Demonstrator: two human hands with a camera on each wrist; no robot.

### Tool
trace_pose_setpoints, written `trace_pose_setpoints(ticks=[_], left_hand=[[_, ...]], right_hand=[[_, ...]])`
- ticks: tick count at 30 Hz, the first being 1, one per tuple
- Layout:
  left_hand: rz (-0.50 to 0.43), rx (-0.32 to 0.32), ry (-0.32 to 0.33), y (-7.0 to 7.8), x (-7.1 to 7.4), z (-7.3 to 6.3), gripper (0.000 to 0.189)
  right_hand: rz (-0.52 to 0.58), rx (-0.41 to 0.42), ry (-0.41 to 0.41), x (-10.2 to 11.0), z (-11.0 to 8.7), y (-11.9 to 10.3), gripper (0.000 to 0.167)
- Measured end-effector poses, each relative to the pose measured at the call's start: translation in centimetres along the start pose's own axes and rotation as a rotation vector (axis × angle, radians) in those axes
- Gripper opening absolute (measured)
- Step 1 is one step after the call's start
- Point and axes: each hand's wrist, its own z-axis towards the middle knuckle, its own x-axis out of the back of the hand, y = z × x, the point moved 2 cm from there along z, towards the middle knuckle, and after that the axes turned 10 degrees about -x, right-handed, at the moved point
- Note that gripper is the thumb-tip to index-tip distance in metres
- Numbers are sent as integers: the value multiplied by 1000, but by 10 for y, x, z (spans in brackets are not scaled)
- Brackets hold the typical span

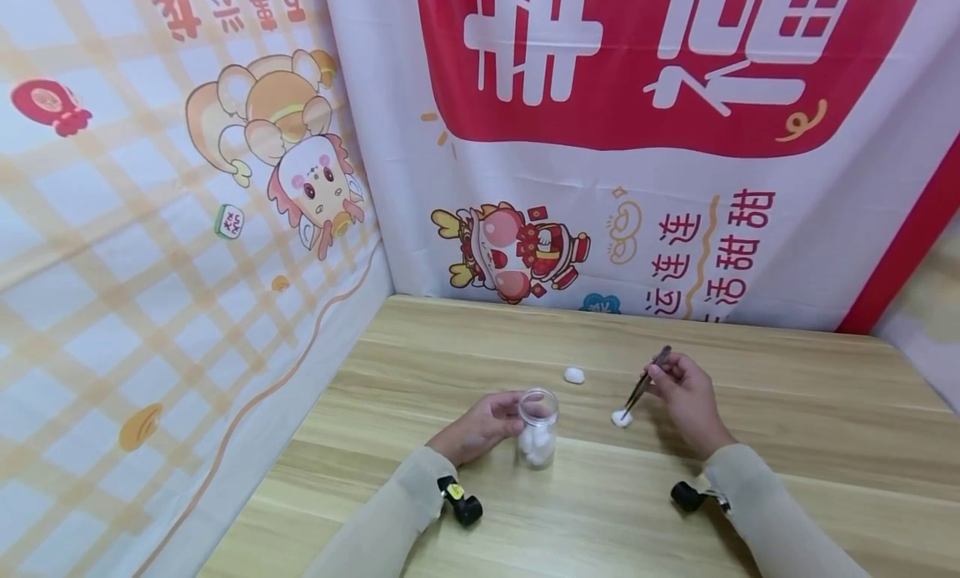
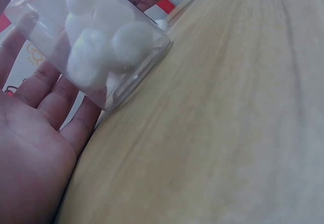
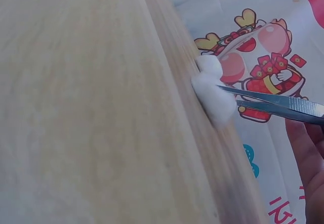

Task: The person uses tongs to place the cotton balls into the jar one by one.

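My left hand (image 1: 480, 426) holds a clear open jar (image 1: 538, 421) by its side, and the jar stands upright on the table. Several white cotton balls (image 2: 93, 47) lie inside it. My right hand (image 1: 686, 394) pinches metal tweezers (image 1: 647, 384), which slant down to the left. Their tips are at a cotton ball (image 1: 620, 419) on the tabletop, to the right of the jar. In the right wrist view the tweezer prongs (image 3: 273, 102) are slightly apart, one tip overlapping the cotton ball (image 3: 215, 100). A second loose cotton ball (image 1: 573, 375) lies farther back, between the two hands.
The wooden table (image 1: 450, 336) runs back to a printed red and white cloth (image 1: 615, 169). A checked cloth (image 1: 187, 253) hangs along the left side. A small black camera (image 1: 463, 503) is strapped at the left wrist, another (image 1: 686, 496) at the right.
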Motion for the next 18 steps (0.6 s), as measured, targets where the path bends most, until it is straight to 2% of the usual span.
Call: trace_pose_setpoints(ticks=[6,14,18], left_hand=[[5,-9,-5,0,-1,0,67],[12,-22,-3,0,-2,0,67],[11,-37,-24,0,-2,1,65]], right_hand=[[-52,-25,25,1,0,1,28],[-5,-8,22,3,4,2,32],[-16,-19,18,5,4,-1,26]])
